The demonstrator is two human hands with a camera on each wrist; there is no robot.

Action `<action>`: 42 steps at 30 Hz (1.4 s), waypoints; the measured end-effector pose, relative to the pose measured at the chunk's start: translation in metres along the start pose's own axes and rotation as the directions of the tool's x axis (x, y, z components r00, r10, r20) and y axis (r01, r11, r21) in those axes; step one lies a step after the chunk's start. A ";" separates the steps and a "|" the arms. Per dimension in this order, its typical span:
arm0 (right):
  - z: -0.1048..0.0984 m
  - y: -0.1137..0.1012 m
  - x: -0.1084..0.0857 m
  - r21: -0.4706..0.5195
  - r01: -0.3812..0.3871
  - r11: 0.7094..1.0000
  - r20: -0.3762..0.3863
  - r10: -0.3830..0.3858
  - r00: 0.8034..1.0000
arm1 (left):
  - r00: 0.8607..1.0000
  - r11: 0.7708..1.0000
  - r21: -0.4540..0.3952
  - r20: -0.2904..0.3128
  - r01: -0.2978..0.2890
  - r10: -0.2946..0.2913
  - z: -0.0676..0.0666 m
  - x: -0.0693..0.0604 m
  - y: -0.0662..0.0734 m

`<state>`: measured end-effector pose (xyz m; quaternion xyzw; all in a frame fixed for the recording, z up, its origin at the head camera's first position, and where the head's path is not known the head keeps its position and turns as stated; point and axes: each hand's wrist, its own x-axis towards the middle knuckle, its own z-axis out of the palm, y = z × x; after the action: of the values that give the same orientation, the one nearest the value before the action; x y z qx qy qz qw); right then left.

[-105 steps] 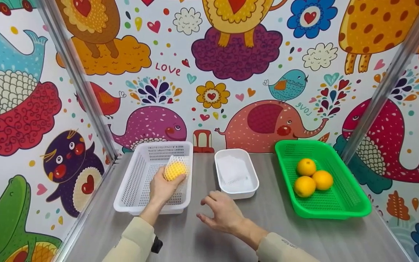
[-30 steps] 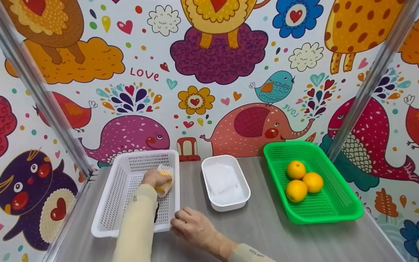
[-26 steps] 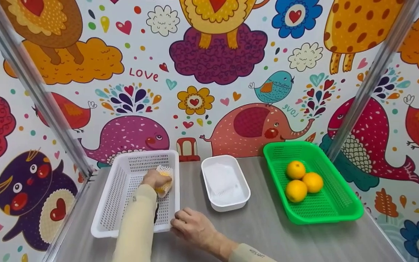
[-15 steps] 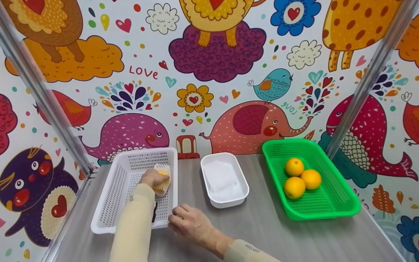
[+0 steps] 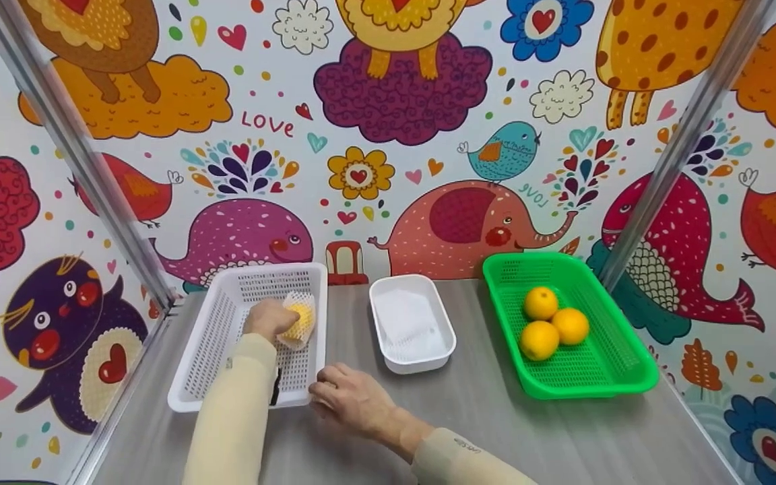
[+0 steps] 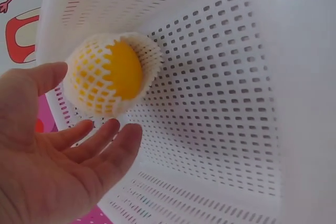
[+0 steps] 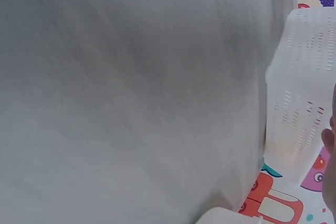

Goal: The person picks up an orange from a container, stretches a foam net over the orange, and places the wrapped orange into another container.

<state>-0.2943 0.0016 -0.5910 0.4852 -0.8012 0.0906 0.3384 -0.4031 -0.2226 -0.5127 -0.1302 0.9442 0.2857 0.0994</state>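
Note:
A yellow-orange fruit (image 5: 300, 322), seemingly an orange, sits in a white foam net inside the white basket (image 5: 182, 377). In the left wrist view, part of the fruit's (image 6: 126, 72) smooth skin shows beyond the net. Beside it is my left hand (image 5: 269, 318), palm toward the fruit, fingers loosely bent and apart from it in the left wrist view. My right hand (image 5: 354, 402) is at the basket's near right corner, its curled fingers holding the rim; the fingertips are partly hidden. Only a sliver of that hand shows in the right wrist view.
A small white tub (image 5: 447, 340) with something pale and flat inside stands in the middle of the grey table (image 5: 482, 411). To the right is a green basket (image 5: 630, 387) holding 3 oranges (image 5: 540, 340). Patterned walls and metal posts (image 5: 85, 162) enclose the table.
Earlier my left hand held the netted fruit above the white basket, then lowered it in. Now the hand has let go and shifted left. My right hand moved left to the basket's corner.

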 end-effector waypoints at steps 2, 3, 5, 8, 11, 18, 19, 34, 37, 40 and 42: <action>-0.007 0.003 0.000 0.017 -0.007 1.000 0.031 0.006 1.000 | 1.000 1.000 -0.006 -0.022 0.001 -0.001 -0.003 -0.002 -0.001; -0.011 0.005 -0.001 0.032 -0.017 0.999 0.045 0.016 0.999 | 1.000 1.000 -0.008 -0.029 -0.006 0.006 -0.004 -0.003 -0.001; -0.020 0.008 -0.002 0.050 -0.045 0.998 0.074 0.041 0.996 | 0.999 1.000 -0.022 -0.041 -0.019 0.018 -0.005 -0.005 -0.002; -0.035 0.014 -0.005 0.062 -0.085 0.995 0.109 0.077 0.991 | 0.996 0.996 -0.054 -0.063 -0.068 0.064 -0.007 -0.010 -0.001; -0.048 0.020 -0.009 0.071 -0.112 0.991 0.137 0.102 0.985 | 0.989 0.989 -0.085 -0.091 -0.123 0.115 -0.008 -0.018 0.000; -0.069 0.032 -0.016 0.130 -0.175 0.976 0.175 0.151 0.973 | 0.958 0.966 -0.106 -0.193 -0.234 0.211 -0.005 -0.044 0.000; -0.072 0.034 -0.019 0.142 -0.188 0.972 0.168 0.163 0.972 | 0.954 0.962 -0.112 -0.201 -0.250 0.225 -0.003 -0.049 0.001; -0.100 0.084 -0.073 0.143 -0.351 0.925 -0.032 0.359 0.933 | 0.847 0.809 -0.264 -0.250 -0.525 0.468 0.066 -0.091 0.001; -0.107 0.090 -0.083 0.146 -0.397 0.906 -0.037 0.405 0.913 | 0.810 0.773 -0.252 -0.259 -0.582 0.526 0.083 -0.097 0.000; -0.115 0.098 -0.092 0.148 -0.433 0.889 -0.049 0.444 0.895 | 0.826 0.793 -0.235 -0.224 -0.561 0.518 0.085 -0.129 0.019; -0.120 0.104 -0.098 0.142 -0.462 0.875 -0.058 0.473 0.879 | 0.818 0.793 -0.211 -0.214 -0.572 0.533 0.091 -0.140 0.025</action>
<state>-0.2976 0.1819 -0.5432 0.2925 -0.8714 0.2411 0.3116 -0.2683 -0.1249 -0.5378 0.1197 0.8983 0.4161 -0.0748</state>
